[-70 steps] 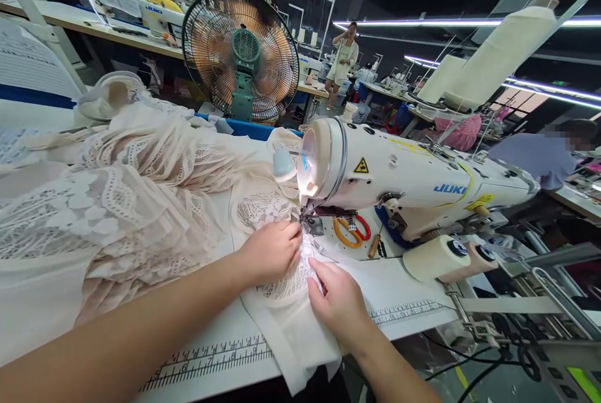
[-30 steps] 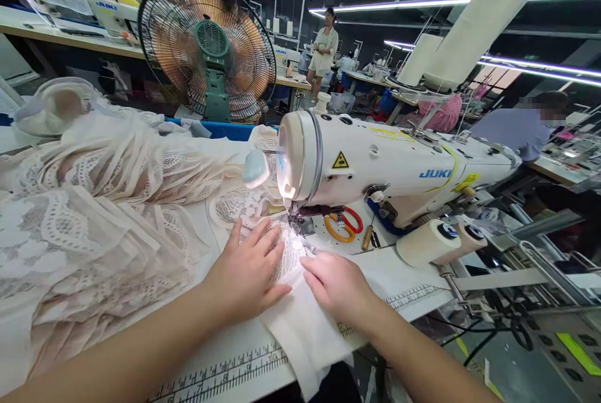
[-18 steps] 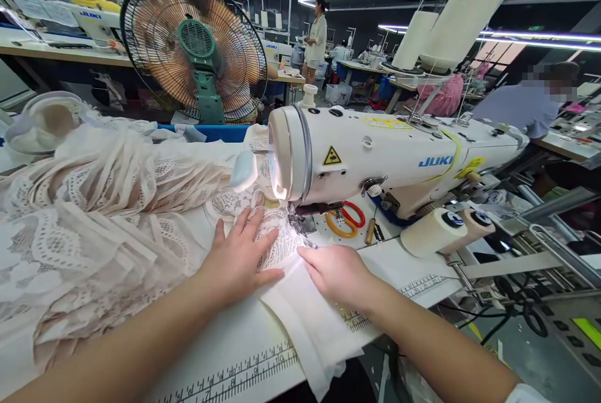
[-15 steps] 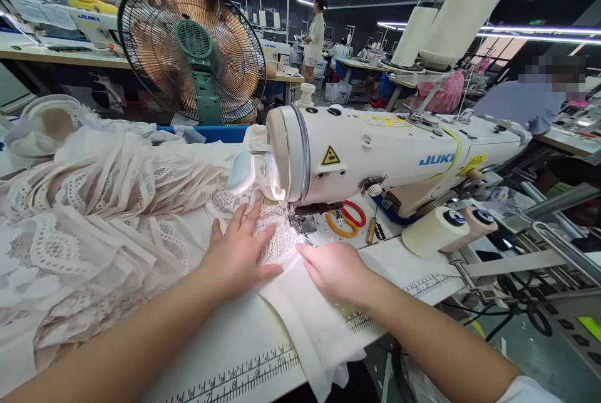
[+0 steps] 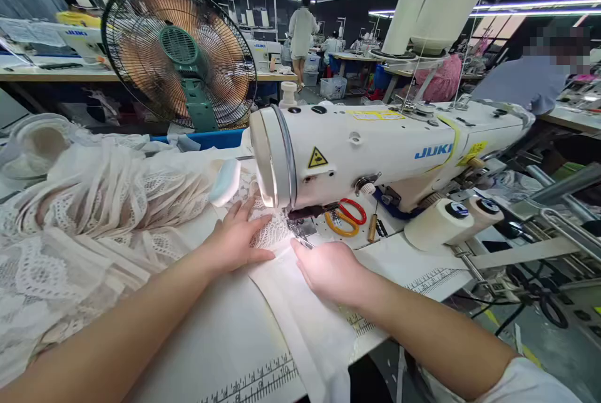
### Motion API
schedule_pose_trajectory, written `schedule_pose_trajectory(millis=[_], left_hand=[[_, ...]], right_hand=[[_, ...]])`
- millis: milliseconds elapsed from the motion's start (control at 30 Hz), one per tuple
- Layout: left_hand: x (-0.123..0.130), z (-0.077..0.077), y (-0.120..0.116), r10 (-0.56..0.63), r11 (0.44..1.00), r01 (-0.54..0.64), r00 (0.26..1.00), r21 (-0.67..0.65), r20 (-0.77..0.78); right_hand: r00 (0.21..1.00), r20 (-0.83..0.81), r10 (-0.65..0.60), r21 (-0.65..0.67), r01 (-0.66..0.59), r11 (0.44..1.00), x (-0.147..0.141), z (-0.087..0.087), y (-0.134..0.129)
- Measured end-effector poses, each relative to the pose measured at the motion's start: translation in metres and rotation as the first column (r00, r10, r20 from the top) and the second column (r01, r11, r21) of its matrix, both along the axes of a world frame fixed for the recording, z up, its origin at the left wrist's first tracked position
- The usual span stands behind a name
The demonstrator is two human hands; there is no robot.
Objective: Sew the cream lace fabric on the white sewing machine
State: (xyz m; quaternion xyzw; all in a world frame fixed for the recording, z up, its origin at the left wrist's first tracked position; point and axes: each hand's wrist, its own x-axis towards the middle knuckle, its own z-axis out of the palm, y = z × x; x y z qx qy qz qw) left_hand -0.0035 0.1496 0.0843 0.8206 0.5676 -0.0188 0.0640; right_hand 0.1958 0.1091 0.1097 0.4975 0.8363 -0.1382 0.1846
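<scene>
My left hand [image 5: 235, 239] lies flat with fingers spread on white lace fabric [image 5: 272, 232], left of the needle area. My right hand [image 5: 328, 270] is closed on the edge of the same piece, thumb and forefinger just in front of the presser foot [image 5: 303, 228]. The plain part of the fabric [image 5: 305, 315] hangs over the table's front edge. Above the lace stands the head of a white sewing machine [image 5: 328, 146]. The needle itself is hidden behind the machine head. A pale blue-white rounded piece [image 5: 225, 182] sits beside the head, above my left fingers.
Piled lace garments [image 5: 107, 190] cover the left of the table. Under the machine arm lie orange-and-red-handled scissors [image 5: 342, 223] and a wooden-handled tool [image 5: 372, 228]. Thread cones [image 5: 439, 224] stand right. A large fan [image 5: 178, 52] is behind; a person [image 5: 303, 30] stands farther back.
The whole view has shifted slightly. The lace and plain fabric lie a little differently under my hands, which stay near the presser foot. The person in the background has turned away.
</scene>
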Motion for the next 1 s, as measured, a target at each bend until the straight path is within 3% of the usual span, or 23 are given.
schedule_pose_trajectory(millis=[133,267,333,467,567,667,800,1000], left_hand=[[-0.004,0.001,0.011,0.014,0.998,-0.015,1.000,-0.064,-0.016],[-0.007,0.004,0.017,-0.020,1.000,0.020,1.000,0.003,-0.017],[-0.004,0.005,0.009,-0.031,0.995,0.032,0.999,0.096,-0.017],[0.019,-0.001,-0.033,-0.164,0.928,0.134,0.985,0.349,0.059],[0.045,-0.011,-0.073,-0.347,0.891,0.299,0.934,0.340,0.088],[0.062,-0.018,-0.096,-0.451,0.863,0.420,0.891,0.280,0.056],[0.063,-0.022,-0.094,-0.479,0.855,0.461,0.878,0.239,0.020],[0.049,-0.027,-0.079,-0.525,0.814,0.490,0.850,0.310,0.035]], right_hand=[[1.000,-0.002,-0.008,0.003,0.008,1.000,0.001,-0.002,-0.001],[1.000,-0.025,0.000,0.046,0.001,0.999,0.011,-0.007,-0.006],[0.995,-0.093,0.035,0.100,-0.025,0.995,0.024,-0.010,-0.012],[0.948,-0.234,0.216,0.176,-0.177,0.968,0.062,-0.016,-0.027],[0.900,-0.310,0.305,0.186,-0.257,0.948,0.087,-0.021,-0.037],[0.862,-0.372,0.344,0.190,-0.292,0.937,0.100,-0.027,-0.044],[0.849,-0.373,0.374,0.220,-0.311,0.925,0.102,-0.034,-0.046],[0.860,-0.337,0.382,0.237,-0.315,0.919,0.095,-0.032,-0.040]])
